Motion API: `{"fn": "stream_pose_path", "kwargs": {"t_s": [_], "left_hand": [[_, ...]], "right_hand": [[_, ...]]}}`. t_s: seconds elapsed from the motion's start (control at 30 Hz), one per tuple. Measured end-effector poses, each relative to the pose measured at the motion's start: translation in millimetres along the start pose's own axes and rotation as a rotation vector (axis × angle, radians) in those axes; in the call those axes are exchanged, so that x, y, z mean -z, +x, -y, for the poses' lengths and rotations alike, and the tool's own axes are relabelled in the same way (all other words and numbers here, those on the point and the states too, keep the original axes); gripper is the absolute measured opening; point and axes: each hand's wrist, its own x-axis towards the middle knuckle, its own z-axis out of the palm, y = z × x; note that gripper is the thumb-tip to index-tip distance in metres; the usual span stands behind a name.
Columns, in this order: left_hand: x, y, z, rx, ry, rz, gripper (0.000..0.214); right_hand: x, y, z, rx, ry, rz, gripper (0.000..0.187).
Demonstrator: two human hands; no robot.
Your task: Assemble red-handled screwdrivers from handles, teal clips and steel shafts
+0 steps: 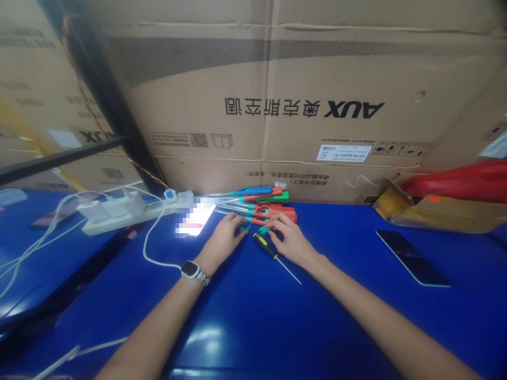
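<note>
My left hand [222, 240], with a watch [190, 269] on its wrist, is closed at the fingertips on a small green plastic piece [245, 228]. Across a narrow gap, my right hand [293, 240] pinches another green plastic piece [263, 230]; fingers hide part of both pieces. Just beyond the hands lie several long-nozzle lighters with metal barrels pointing left: a blue lighter [257, 190], a green lighter [273, 198] and orange lighters [283, 211]. A screwdriver [264, 245] with a black and yellow handle rests beside my right hand, its shaft pointing toward me.
A lit phone screen [200, 217] lies left of the lighters. Behind it runs a white power strip [119, 215] with plugs and trailing cables. A dark phone [412, 258] rests at the right, near an open carton [439, 214] with red material. A large cardboard box [301, 142] backs the blue table [336, 327].
</note>
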Motion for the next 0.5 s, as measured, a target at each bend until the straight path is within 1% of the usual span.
{"fn": "stream_pose_path", "kwargs": {"t_s": [0.07, 0.17, 0.3, 0.4, 0.5], "left_hand": [[2.5, -2.0, 2.0, 0.019, 0.006, 0.009, 0.018], [4.7, -4.8, 4.1, 0.058, -0.001, 0.038, 0.017], [2.6, -4.1, 4.3, 0.044, -0.026, 0.040, 0.015], [0.6, -2.6, 2.9, 0.017, -0.047, 0.023, 0.014], [1.0, -3.1, 0.6, 0.031, -0.065, 0.026, 0.015]], "right_hand": [[2.1, -1.4, 1.9, -0.017, -0.065, 0.014, 0.019], [2.4, -0.9, 4.0, -0.094, -0.156, 0.062, 0.013], [-0.6, 1.9, 6.6, -0.174, -0.182, 0.096, 0.010], [-2.4, 2.6, 7.7, -0.146, -0.161, 0.103, 0.011], [-2.4, 1.4, 7.4, -0.090, -0.135, 0.142, 0.019]]}}
